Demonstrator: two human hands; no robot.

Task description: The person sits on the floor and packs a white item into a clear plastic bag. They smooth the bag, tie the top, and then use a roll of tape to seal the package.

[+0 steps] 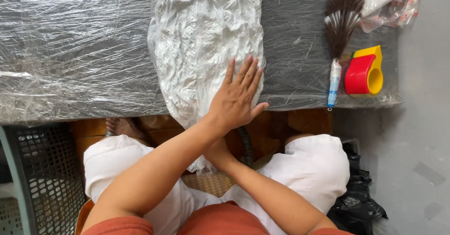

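Though left hand [236, 99] flat, fingers spread, on crinkled plastic sheet [206, 43], right hand [215, 153] hidden, grip untellable.

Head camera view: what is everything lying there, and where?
White crinkled bag: one, plastic-wrapped, centre of the table, hanging over the near edge.
Table: one, dark, covered in clear plastic film.
Feather brush: one, dark brown with a pale blue handle, right side.
Tape dispenser: one, red and yellow, beside the brush.
Basket: one, grey perforated, lower left.
Black bag: one, lower right on the floor.
Left hand: flat on the white bag, fingers spread.
Right hand: under the left forearm, grip hidden.
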